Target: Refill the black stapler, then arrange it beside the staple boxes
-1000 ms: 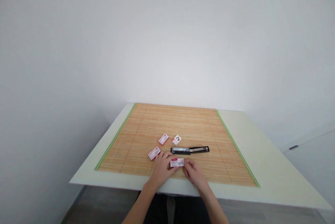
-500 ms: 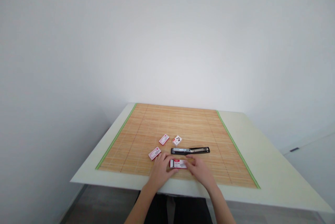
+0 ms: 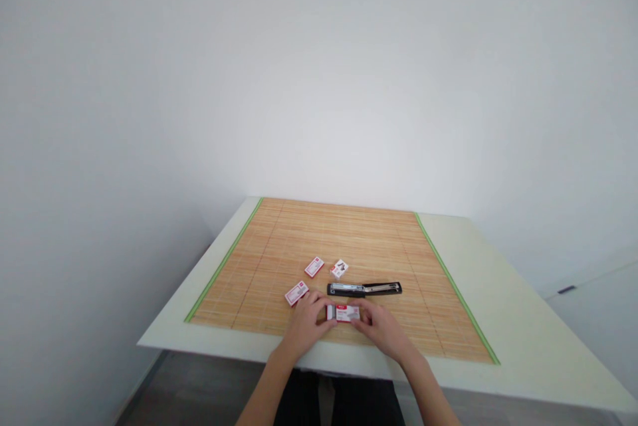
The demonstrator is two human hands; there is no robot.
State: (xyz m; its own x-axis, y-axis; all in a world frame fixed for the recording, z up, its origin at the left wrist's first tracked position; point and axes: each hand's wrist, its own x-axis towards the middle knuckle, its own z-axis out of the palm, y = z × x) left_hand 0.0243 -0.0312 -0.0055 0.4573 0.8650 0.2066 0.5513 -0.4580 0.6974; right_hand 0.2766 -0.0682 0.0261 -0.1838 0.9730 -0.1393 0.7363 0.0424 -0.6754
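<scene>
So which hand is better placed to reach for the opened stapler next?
Probably the right. Both hands grip the small box, left hand at its left end and right hand at its right end. The stapler lies just beyond the box, stretching rightward, nearer the right hand's fingers.

Both hands meet over a small white-and-red cardboard box (image 3: 343, 312) near the front edge of a bamboo slat mat (image 3: 389, 246): the left hand (image 3: 308, 319) pinches its left end, the right hand (image 3: 381, 327) its right. Just beyond lies an opened black stapler (image 3: 363, 289), with three similar small boxes (image 3: 314, 267) nearby.
</scene>
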